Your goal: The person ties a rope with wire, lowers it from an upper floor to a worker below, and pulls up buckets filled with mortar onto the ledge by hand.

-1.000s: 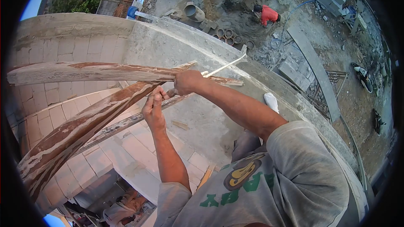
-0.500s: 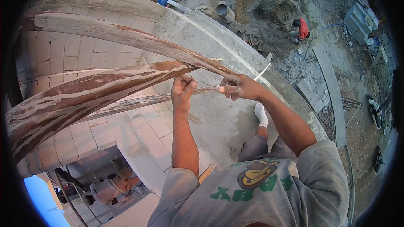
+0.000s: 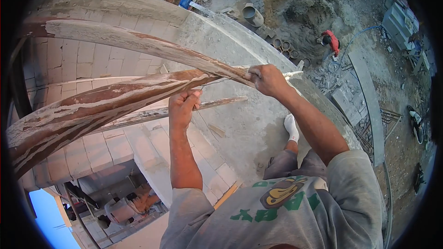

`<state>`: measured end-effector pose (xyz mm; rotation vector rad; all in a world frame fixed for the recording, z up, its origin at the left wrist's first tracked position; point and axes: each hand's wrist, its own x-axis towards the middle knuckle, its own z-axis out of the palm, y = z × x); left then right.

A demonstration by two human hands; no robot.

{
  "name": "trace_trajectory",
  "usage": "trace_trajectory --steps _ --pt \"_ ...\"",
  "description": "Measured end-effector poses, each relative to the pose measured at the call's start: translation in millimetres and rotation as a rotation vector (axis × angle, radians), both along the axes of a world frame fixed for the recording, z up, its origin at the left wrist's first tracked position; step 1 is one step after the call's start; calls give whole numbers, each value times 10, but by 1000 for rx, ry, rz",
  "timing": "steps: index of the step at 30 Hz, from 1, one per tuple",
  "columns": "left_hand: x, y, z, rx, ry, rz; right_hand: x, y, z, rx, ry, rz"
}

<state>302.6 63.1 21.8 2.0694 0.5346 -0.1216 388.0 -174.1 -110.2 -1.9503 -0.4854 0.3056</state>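
Observation:
Two long, mortar-smeared wooden poles, a thick brown pole (image 3: 115,93) and a paler upper pole (image 3: 138,42), cross in front of me. A thin wire (image 3: 216,82) runs at their crossing. My left hand (image 3: 181,109) is closed in a pinch below the crossing, with a wire end at its fingertips. My right hand (image 3: 267,81) is closed beside the upper pole's right end; the wire leads toward it, though its fingers partly hide what they grip. A thinner pole (image 3: 217,103) lies lower, behind my left hand.
Under me is a concrete slab (image 3: 235,133) with a curved edge and a block wall (image 3: 78,57). Beyond the edge, a person in red (image 3: 331,41) bends near sand, and a round container (image 3: 251,14) stands nearby. Another person (image 3: 124,210) shows through an opening at lower left.
My hands have moved apart: the left went left and slightly down, the right went up and right to the upper pole's end. The wire between them now lies closer to the poles.

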Motion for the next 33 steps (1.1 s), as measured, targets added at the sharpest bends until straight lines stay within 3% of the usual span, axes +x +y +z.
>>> trace_trajectory --steps 4,7,8,13,17,20,23,26,29,32,33 --pt "-71 -177 65 -360 -48 235 -22 586 -496 200 310 -48" --pt "-157 -408 24 -482 -131 326 -405 675 -482 351 593 10" --pt "-182 -422 -80 -476 -145 322 -562 760 -529 404 706 65" --pt "-173 -247 -445 -340 -242 384 -825 848 -468 504 781 10" --pt "48 -443 -499 -471 -99 379 -908 743 -579 318 425 57" --pt "121 -498 -415 -422 -39 371 -921 553 -562 321 453 34" --pt "183 -549 -421 -256 -45 396 -738 239 -501 658 674 -73" --pt "229 -628 -531 -121 -95 428 -551 5 -813 693 715 -180" --pt "231 -696 -564 10 -134 467 -585 -74 -995 341 538 -53" --pt "219 -791 -606 33 -216 485 -769 2 -941 253 175 -11" --pt "191 -770 -671 26 -257 469 -794 56 -903 193 166 20"
